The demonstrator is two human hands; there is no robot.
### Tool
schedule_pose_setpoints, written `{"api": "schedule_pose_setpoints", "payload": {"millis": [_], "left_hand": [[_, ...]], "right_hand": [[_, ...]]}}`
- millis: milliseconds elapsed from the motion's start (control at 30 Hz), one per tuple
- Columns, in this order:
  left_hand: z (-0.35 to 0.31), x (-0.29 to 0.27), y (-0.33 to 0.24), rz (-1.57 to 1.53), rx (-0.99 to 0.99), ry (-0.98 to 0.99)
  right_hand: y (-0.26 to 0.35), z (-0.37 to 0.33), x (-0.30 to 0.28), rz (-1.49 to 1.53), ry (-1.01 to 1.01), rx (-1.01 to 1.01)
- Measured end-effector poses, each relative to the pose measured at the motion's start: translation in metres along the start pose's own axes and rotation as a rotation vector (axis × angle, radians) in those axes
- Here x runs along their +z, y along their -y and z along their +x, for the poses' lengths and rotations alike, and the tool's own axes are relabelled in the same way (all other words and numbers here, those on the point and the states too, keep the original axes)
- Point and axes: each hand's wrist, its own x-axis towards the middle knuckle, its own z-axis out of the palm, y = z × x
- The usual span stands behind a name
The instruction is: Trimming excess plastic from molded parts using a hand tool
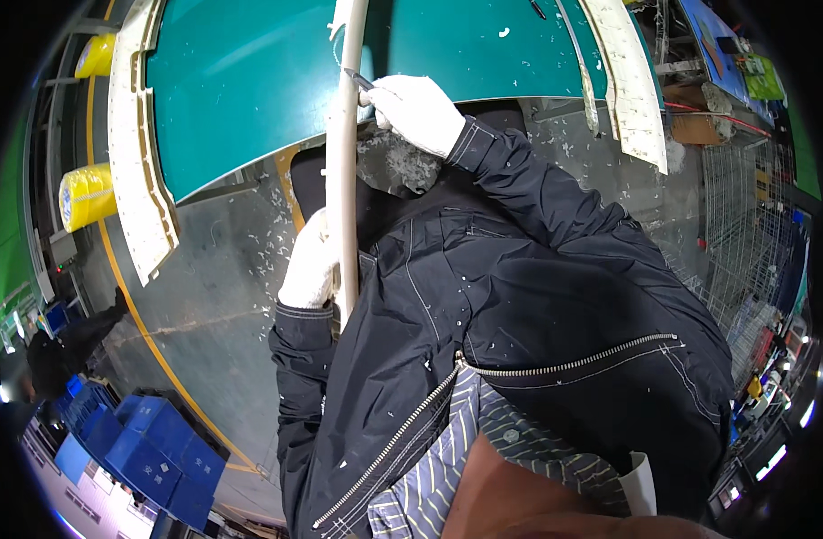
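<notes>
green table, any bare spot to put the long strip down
The widest bare patch of the green table lies between the cream panel along its left edge and the long strip. Right of the strip, past the right hand, the top holds scattered white shavings and another cream panel.

I am seeing two yellow wrapped rolls (pixel 86 195) lying at the far left, one above the other; stacked blue crates (pixel 151 449) sitting lower left; a green packet (pixel 763 78) and blue sheet (pixel 706 36) resting upper right.
</notes>
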Motion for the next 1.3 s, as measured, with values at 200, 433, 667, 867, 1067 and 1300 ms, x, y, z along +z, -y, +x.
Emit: {"api": "schedule_pose_setpoints", "payload": {"millis": [200,433,667,867,1067,1300], "left_hand": [[0.010,0.002,-0.014,-0.053,-0.035,0.049],[0.028,0.000,-0.021,-0.052,-0.024,0.047],[0.059,0.008,-0.040,-0.052,0.084,0.080],[0.094,0.004,-0.058,-0.011,0.196,0.140],[0.113,0.018,-0.073,-0.058,0.202,0.138],[0.137,0.018,-0.059,0.014,0.295,0.092]], "right_hand": [[0.013,-0.029,0.015,0.089,0.054,0.059],[0.022,-0.057,0.034,0.070,0.053,0.032],[0.026,-0.066,0.037,0.042,0.073,-0.012],[0.038,-0.072,0.038,0.070,0.077,0.016],[0.026,-0.072,0.037,0.150,0.023,0.011],[0.024,-0.075,0.029,0.118,0.056,-0.005]]}}
